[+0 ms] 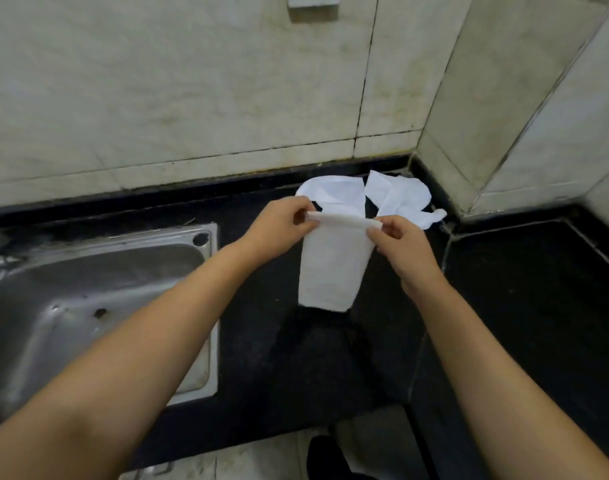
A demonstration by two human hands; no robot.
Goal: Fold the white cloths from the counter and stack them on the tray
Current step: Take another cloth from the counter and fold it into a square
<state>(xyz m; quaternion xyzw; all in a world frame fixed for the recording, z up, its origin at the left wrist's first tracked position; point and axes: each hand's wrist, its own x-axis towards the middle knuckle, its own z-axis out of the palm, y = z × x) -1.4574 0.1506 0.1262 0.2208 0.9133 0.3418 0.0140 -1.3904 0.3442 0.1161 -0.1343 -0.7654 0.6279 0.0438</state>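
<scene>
Black stone counter (524, 306) in a corner of pale marble-tiled walls (192, 98), steel sink (88, 306) set into it. Landmark: the sink. Right of the sink, both hands hold 1 white cloth (334, 268) up over the counter. Left hand (278, 230) pinches its top left corner, fingers curled on the edge. Right hand (400, 247) pinches the top right corner, thumb and fingers closed on the fabric. Cloth's top edge is stretched between the 2 hands, looks doubled over; the rest hangs down as a narrow panel, lower edge near the counter, contact unclear. Further right of the sink and behind the held cloth, loose white cloths (382, 195) lie crumpled on the counter against the back wall, near the corner. Count unclear, at least 2.
</scene>
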